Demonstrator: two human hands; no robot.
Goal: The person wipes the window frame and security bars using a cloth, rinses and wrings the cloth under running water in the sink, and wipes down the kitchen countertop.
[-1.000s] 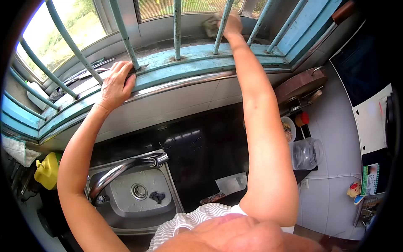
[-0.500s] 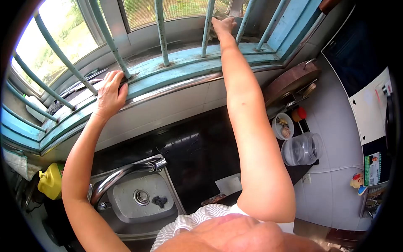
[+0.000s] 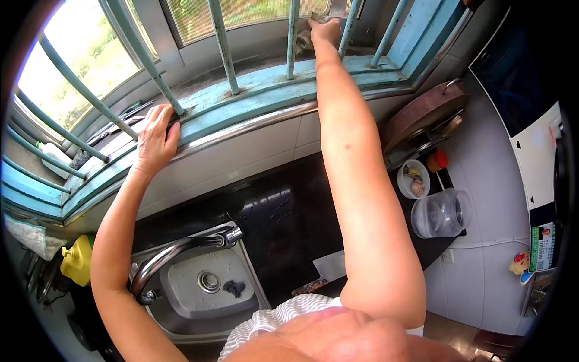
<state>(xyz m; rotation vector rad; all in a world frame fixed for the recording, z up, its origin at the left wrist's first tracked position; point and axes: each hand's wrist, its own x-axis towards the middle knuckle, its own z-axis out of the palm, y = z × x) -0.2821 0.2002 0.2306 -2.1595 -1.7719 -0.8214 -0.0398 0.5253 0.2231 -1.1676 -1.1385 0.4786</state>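
My right arm stretches between the light-blue window bars [image 3: 292, 42], and my right hand [image 3: 326, 30] is closed on a crumpled, greyish rag [image 3: 304, 42] against the window frame. Part of the rag is hidden behind the fingers. On the blue sill [image 3: 253, 84] lies my left hand [image 3: 158, 139], its fingers stretched over the wood beside the foot of a bar and its thumb apart. Nothing shows in that hand.
Below are a steel sink [image 3: 199, 289] with a curved faucet [image 3: 163, 256], and a cleaver [image 3: 329, 265] on the black counter [image 3: 283, 211]. To the right stand a white bowl [image 3: 414, 179], a clear jar [image 3: 440, 214] and a round board [image 3: 425, 114]. A yellow jug [image 3: 76, 260] is at left.
My right hand has shifted slightly along the window frame with the rag, and more of the rag shows. The left hand keeps its place on the sill. The view has moved a little.
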